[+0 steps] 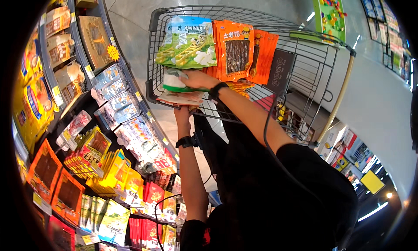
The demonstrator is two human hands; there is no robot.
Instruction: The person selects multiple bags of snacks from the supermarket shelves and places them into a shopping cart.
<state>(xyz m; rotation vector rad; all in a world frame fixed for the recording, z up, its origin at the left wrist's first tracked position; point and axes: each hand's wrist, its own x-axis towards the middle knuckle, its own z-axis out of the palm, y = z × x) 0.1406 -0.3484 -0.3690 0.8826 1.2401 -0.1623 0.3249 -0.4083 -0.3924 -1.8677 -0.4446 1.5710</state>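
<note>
My right hand reaches into a wire shopping cart and is closed on the edge of a green and white snack bag. Just beyond it stands a larger green and blue snack bag with a pasture picture. Beside that, orange snack bags with clear windows lean together. At the cart's near rim my left hand is closed around the wire edge, its fingertips partly hidden. A pale pink and white flat packet lies inside, close to that hand.
Store shelves curve along the left, filled with yellow, orange and red snack packets. A dark panel is at the cart's right part, near its handle. A green-edged bin of colourful pieces stands farther off. Black cables hang near my arms.
</note>
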